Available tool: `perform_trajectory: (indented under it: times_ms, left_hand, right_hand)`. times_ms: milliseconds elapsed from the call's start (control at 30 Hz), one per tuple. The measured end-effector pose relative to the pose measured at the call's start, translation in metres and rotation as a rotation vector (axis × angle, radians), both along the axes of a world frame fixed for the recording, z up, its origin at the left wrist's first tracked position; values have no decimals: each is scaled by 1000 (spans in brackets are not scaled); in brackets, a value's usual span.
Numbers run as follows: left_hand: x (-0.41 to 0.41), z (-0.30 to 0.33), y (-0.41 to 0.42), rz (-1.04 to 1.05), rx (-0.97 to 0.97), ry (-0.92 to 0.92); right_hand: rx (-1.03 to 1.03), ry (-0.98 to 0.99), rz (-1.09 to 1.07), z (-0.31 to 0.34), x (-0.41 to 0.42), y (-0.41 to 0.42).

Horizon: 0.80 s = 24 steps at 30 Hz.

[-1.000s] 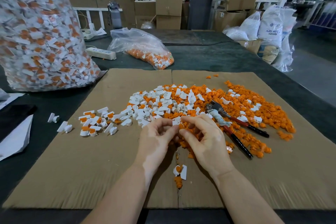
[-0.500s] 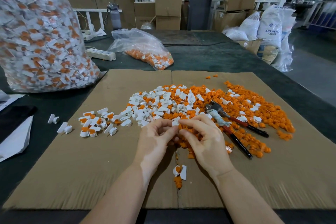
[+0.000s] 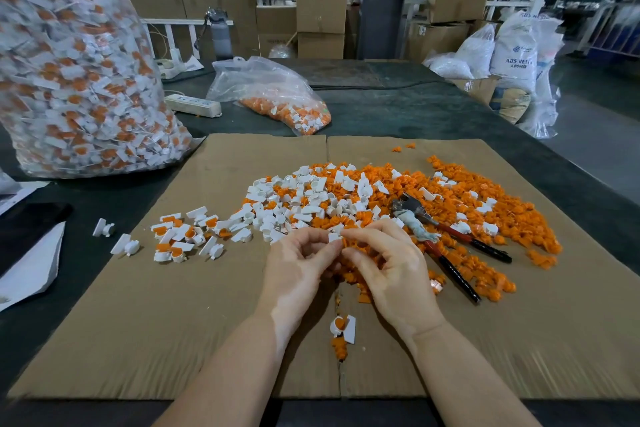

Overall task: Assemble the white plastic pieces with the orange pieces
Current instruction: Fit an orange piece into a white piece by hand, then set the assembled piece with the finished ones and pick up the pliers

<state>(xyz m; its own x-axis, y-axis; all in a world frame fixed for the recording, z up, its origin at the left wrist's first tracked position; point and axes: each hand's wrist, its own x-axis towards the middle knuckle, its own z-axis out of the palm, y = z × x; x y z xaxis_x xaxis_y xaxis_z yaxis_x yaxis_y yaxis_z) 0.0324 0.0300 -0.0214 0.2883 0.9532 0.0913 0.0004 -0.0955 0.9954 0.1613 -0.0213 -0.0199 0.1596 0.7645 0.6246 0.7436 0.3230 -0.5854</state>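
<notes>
Cardboard sheet underlies both hands. Left hand and right hand pinch one white piece; align the orange insert squarely, then press.

Stacked cardboard boxes, grey pillar

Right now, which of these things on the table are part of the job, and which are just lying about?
In the job:
white piece pinched between left hand and right hand
loose white pieces
orange pieces
finished pieces

Lying about:
pliers
power strip
water bottle
cardboard boxes
</notes>
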Motion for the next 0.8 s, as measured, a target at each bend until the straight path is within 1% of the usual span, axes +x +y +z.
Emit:
perform_trajectory:
  times_ms: [67, 133, 200, 233, 300, 367, 433, 500, 600, 700, 800]
  left_hand:
    - [1, 1, 0, 3, -5, 7]
    - [2, 2, 0, 14, -8, 7]
    - [3, 3, 0, 29, -13, -10]
    - [3, 3, 0, 33, -14, -14]
    - [4, 4, 0, 34, -4, 3]
    - [4, 3, 0, 41, 1, 13]
    - [5, 3, 2, 53, -9, 10]
    - [6, 4, 2, 55, -18, 12]
    - [7, 7, 3, 48, -46, 10]
    - [7, 12, 6, 51, -114, -35]
    - [9, 20, 10, 57, -140, -75]
  right_hand:
    - [-8, -12, -12, 0, 0, -1]
    - [-7, -17, -72, 3, 1, -3]
    - [-26, -33, -230, 8, 6, -4]
    - [-71, -47, -342, 11, 11, -4]
    - [-269, -110, -585, 17, 26, -5]
    - [-549, -214, -745, 21, 43, -7]
    - [-788, -266, -767, 24, 56, -7]
    - [-916, -271, -745, 25, 64, -6]
    - [-925, -334, -737, 26, 66, -4]
    - [-821, -380, -730, 29, 65, -6]
    - [-711, -409, -717, 37, 60, -10]
